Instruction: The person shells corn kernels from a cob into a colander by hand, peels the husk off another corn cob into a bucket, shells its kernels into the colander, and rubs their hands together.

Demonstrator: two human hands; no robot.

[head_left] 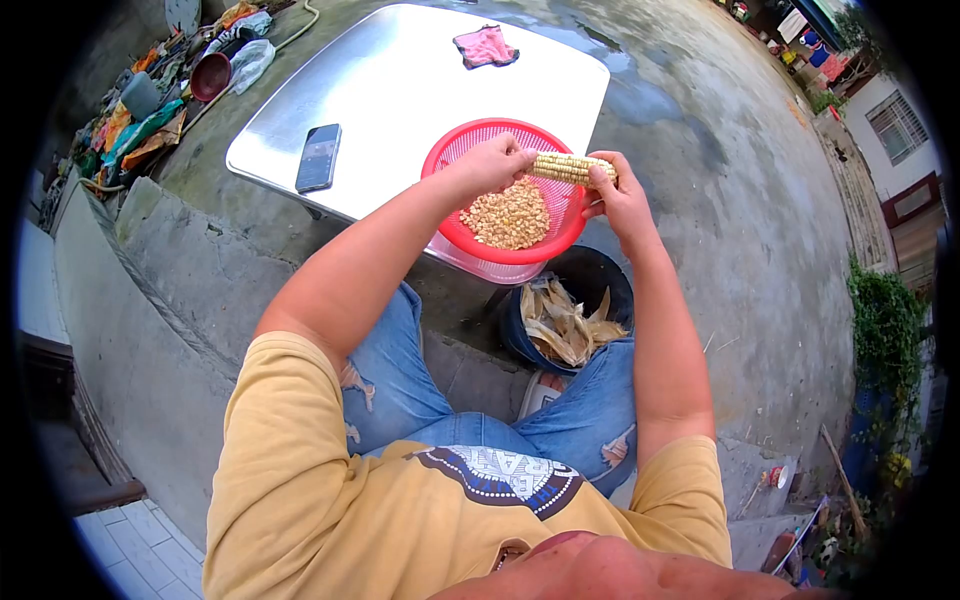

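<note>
A corn cob (pixel 562 168) with pale kernels is held level over the right part of a red plastic basket (pixel 455 238). My right hand (pixel 616 200) is wrapped round the cob's right end. At its left end, my left hand (pixel 492 163) is closed, with fingertips against the cob. Loose yellow kernels (pixel 508 216) lie in a heap in the basket below. The basket stands at the near edge of a shiny metal table (pixel 400 75). Under it, a dark bucket (pixel 622 290) holds dry husks (pixel 566 322).
A phone (pixel 318 158) lies on the table's left side, and a pink cloth (pixel 485 47) near its far edge. Bags and a brown bowl (pixel 210 77) are piled at the upper left. My knees are beside the bucket.
</note>
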